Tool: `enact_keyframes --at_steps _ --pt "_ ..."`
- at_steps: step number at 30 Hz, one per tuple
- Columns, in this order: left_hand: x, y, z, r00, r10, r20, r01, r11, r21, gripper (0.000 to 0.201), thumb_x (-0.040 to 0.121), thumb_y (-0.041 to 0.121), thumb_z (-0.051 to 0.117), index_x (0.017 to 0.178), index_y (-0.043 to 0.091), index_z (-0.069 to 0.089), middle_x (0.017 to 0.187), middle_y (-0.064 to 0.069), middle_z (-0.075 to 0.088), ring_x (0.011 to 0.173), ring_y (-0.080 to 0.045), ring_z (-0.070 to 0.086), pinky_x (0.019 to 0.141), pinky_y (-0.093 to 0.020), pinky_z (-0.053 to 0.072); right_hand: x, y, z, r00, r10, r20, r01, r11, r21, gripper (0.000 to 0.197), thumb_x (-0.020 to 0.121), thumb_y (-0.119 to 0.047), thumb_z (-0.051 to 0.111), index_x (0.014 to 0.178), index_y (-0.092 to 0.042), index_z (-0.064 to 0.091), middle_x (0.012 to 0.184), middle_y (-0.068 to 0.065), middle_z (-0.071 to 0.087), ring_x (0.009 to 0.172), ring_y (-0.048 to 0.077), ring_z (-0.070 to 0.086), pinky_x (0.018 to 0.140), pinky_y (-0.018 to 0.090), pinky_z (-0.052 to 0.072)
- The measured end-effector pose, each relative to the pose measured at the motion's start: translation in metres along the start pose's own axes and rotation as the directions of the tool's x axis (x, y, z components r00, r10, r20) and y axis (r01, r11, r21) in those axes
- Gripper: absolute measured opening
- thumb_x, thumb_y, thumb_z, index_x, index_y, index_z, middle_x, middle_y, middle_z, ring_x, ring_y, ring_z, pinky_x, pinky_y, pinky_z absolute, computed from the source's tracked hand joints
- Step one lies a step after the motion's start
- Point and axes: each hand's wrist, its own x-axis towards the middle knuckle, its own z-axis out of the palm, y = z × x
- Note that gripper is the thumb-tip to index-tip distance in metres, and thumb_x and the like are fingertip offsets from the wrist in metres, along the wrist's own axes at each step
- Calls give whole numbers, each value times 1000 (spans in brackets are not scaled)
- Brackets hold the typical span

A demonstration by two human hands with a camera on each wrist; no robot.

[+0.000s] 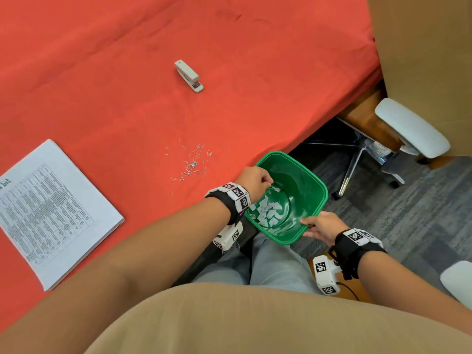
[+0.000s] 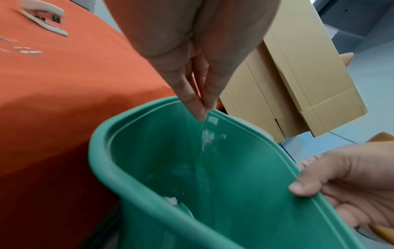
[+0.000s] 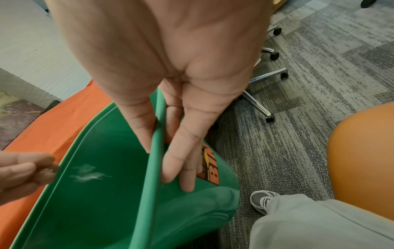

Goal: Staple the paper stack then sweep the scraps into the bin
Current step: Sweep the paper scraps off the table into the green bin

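A green bin point(image 1: 316, 182) is held tilted at the table's edge, above my lap. My right hand point(image 1: 306, 227) grips its near rim point(image 3: 149, 168), thumb inside and fingers outside. My left hand point(image 1: 267, 181) hovers over the bin's mouth with thumb and fingertips point(image 2: 202, 112) pinched together; white paper scraps point(image 2: 208, 136) drop from them. More scraps point(image 1: 265, 210) lie on the bin's bottom. The printed paper stack point(image 1: 51, 213) lies at the table's left. A grey-white stapler point(image 1: 189, 75) sits farther back, mid-table.
Loose staples point(image 1: 191, 162) are scattered on the red tablecloth point(image 1: 102, 72) just left of the bin. An office chair point(image 1: 408, 129) and a cardboard box point(image 1: 421, 47) stand to the right over grey carpet. My legs are below the bin.
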Motion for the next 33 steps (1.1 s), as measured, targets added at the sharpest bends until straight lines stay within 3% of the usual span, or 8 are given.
enact_keyframes --at_steps 4,9,15,20,22,25,28,33 --pt "-4 -7 -8 1000 11 8 -12 1000 28 21 94 10 55 107 12 71 109 -6 70 79 -21 67 77 -30 56 -2 0 1 1000 -1 21 1 1000 16 34 88 8 54 121 6 51 100 19 66 84 28 66 53 24 59" --pt "-7 -20 -19 995 -32 -92 24 996 -91 20 87 -3 55 92 8 70 95 -10 72 73 -21 67 74 -40 60 2 3 3 1000 2 19 -2 1000 18 35 87 8 55 122 9 50 100 21 67 82 28 68 57 27 60" --pt "-12 -31 -31 993 2 -119 -25 980 -197 27 87 -7 53 101 9 69 94 -5 69 76 -9 60 67 -12 49 -2 3 7 1000 -4 31 4 1000 26 21 89 9 52 109 4 53 103 22 64 80 29 66 53 26 59" --pt "-16 -38 -39 984 -56 -168 21 979 -205 21 83 -3 61 94 13 68 76 5 61 68 -12 56 65 -22 52 -3 5 9 1000 -15 23 15 1000 22 27 88 10 52 114 3 51 105 23 62 82 30 64 53 25 59" --pt "-15 -50 -50 954 -100 -281 58 986 -154 18 82 1 61 94 14 68 83 1 62 73 -14 57 71 -26 51 -2 5 8 1000 -14 17 14 1000 15 24 88 9 52 111 2 52 102 22 64 78 29 67 51 24 58" --pt "-15 -80 -69 894 -143 -425 154 988 -7 26 80 8 62 105 14 66 109 -11 58 101 -26 56 95 -31 42 -2 5 6 1000 -10 8 10 1000 9 14 89 10 52 100 0 54 93 19 65 62 24 71 49 23 57" --pt "-18 -106 -81 846 -237 -478 277 961 14 39 82 14 65 120 12 60 117 -16 52 113 -32 51 103 -35 38 -3 8 6 1000 -5 -1 5 1000 0 12 89 10 51 93 -1 53 92 19 64 74 28 66 48 23 57" --pt "-19 -122 -83 873 -249 -420 309 948 80 52 86 20 65 134 8 51 120 -17 49 118 -32 48 107 -37 36 1 15 4 1000 24 8 -24 1000 -7 26 89 9 52 114 4 51 97 21 65 85 32 65 55 27 60"
